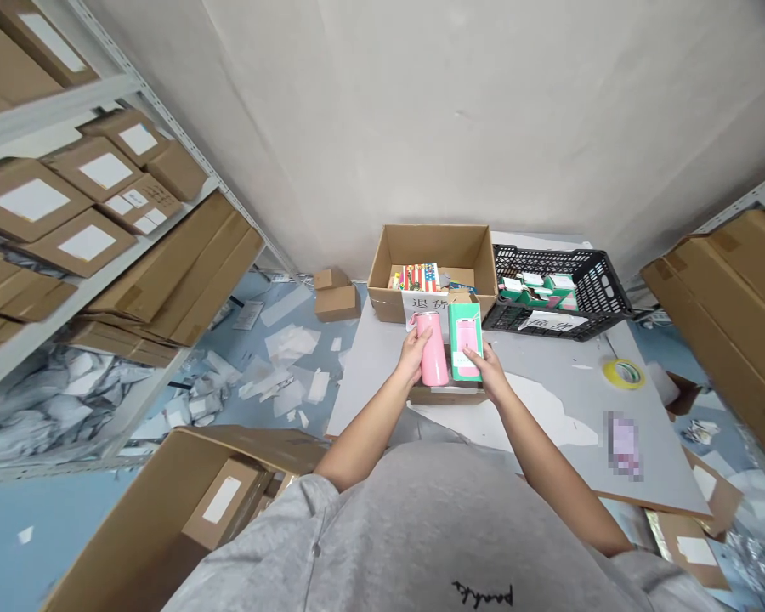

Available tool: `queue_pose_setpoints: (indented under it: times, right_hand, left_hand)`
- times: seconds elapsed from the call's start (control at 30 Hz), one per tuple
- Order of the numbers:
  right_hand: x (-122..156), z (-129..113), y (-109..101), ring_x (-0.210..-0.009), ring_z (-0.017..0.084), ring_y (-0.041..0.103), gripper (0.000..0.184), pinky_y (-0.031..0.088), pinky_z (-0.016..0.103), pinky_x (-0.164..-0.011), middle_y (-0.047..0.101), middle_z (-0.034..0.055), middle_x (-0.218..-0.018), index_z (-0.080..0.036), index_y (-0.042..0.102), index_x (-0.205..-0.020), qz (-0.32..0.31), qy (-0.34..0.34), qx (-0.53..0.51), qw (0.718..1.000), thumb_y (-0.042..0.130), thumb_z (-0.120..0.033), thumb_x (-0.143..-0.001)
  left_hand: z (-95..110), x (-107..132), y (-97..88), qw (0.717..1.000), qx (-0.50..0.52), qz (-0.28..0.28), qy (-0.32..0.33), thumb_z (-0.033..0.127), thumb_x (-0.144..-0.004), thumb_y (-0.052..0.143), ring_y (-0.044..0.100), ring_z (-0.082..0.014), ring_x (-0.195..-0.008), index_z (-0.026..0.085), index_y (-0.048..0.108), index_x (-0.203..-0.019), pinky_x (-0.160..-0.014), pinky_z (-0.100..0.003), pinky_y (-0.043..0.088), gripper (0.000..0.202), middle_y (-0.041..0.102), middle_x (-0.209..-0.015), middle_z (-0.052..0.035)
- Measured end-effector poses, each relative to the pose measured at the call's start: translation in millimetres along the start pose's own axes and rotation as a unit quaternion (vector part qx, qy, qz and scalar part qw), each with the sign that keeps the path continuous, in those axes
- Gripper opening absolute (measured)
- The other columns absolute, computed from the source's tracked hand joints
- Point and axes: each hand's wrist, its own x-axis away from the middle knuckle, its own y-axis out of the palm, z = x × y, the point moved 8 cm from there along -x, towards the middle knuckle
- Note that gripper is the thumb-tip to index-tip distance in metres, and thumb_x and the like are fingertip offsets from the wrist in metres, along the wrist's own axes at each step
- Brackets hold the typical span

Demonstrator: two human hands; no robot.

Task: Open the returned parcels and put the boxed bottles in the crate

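My left hand (414,351) is wrapped round a pink bottle (432,350), held upright over the near edge of the grey table (548,399). Beside it my right hand (490,371) grips a green-and-pink product box (465,340) from below. Both items hover above a small open cardboard box (446,393) lying on the table. The bottle and the green box almost touch.
An open carton (433,255) with assorted goods and a black crate (558,289) of green boxes stand at the table's far side. A yellow tape roll (623,372) lies right. Shelves of cartons (89,221) flank left; a big carton (166,510) sits on the littered floor.
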Motion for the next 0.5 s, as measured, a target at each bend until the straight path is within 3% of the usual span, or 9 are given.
queue_pose_setpoints:
  times: [0.17, 0.27, 0.37, 0.5]
  right_hand:
    - [7.0, 6.7, 11.0, -0.116, 0.034, 0.071, 0.073, 0.058, 0.047, -0.099, 0.076, 0.0056, -0.125, -0.028, 0.068, -0.134, 0.001, 0.004, -0.006, 1.0, 0.087, -0.059, -0.071]
    - [12.8, 5.2, 21.3, -0.117, 0.034, 0.07, 0.075, 0.058, 0.048, -0.1, 0.076, 0.0054, -0.127, -0.029, 0.068, -0.135, -0.002, -0.006, -0.008, 1.0, 0.088, -0.059, -0.069]
    - [20.2, 1.9, 32.0, -0.12, 0.035, 0.069, 0.076, 0.057, 0.048, -0.102, 0.075, 0.006, -0.13, -0.028, 0.068, -0.136, -0.005, -0.014, -0.017, 1.0, 0.089, -0.058, -0.069]
    - [30.2, 0.5, 40.6, -0.12, 0.034, 0.069, 0.077, 0.057, 0.048, -0.102, 0.074, 0.0061, -0.131, -0.029, 0.066, -0.138, 0.008, -0.025, -0.015, 1.0, 0.087, -0.058, -0.07]
  left_hand:
    - [-5.4, 8.3, -6.7, 0.996, -0.003, -0.01, -0.093, 0.081, -0.077, 0.073, 0.074, -0.025, -0.073, 0.015, 0.066, -0.103, -0.073, -0.04, 0.06, 0.071, 0.075, -0.084, -0.0118]
    - [-2.4, 12.1, -12.7, 0.995, -0.011, -0.016, -0.094, 0.069, -0.071, 0.086, 0.073, -0.0247, -0.071, 0.016, 0.065, -0.104, -0.071, -0.039, 0.06, 0.066, 0.075, -0.081, -0.0099]
    - [7.3, 15.4, -14.4, 0.997, -0.006, -0.045, -0.058, 0.052, -0.065, 0.096, 0.074, -0.0236, -0.079, 0.018, 0.066, -0.108, -0.078, -0.038, 0.061, 0.062, 0.077, -0.088, -0.008]
    - [15.7, 18.4, -17.6, 0.997, 0.001, -0.075, -0.036, 0.054, -0.072, 0.091, 0.075, -0.0247, -0.096, 0.018, 0.071, -0.113, -0.092, -0.038, 0.059, 0.058, 0.079, -0.106, -0.0103]
